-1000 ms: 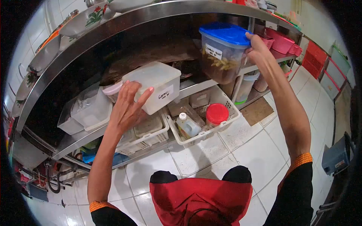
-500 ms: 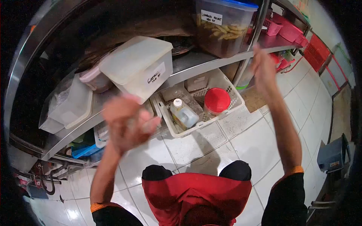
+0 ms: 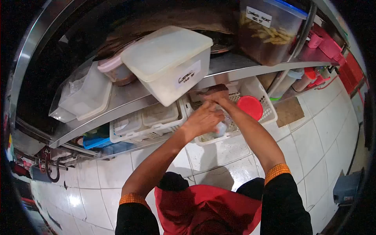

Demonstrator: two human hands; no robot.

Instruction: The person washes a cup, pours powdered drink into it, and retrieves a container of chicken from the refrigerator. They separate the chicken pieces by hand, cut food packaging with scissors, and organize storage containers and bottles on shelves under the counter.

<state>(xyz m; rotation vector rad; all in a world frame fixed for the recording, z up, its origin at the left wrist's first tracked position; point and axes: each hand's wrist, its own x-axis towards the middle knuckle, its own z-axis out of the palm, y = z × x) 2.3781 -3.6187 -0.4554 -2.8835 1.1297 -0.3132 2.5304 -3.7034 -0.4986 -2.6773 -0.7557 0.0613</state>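
Observation:
A white plastic basket [image 3: 270,114] stands on the floor under the metal shelf, with a red round lid [image 3: 250,108] in its right part. Over its left part, my left hand [image 3: 205,118] has its fingers curled around the top of a clear bottle [image 3: 221,128], which is blurred and mostly covered. My right hand [image 3: 214,94] reaches past it toward the back of the basket, just below the shelf edge. The right fingers point left and are in shadow, so what they touch does not show. The two hands overlap closely.
On the shelf [image 3: 231,72] above are a lidded white tub [image 3: 168,62] jutting over the edge, a blue-lidded container [image 3: 270,35] and a clear bin [image 3: 86,92]. Another white basket [image 3: 152,129] with tubs sits left. A brown cardboard piece [image 3: 290,111] lies right.
Both hands, held wide apart before, have come together over the basket. My left hand moved right onto the bottle; my right hand moved left and down. The view has shifted left.

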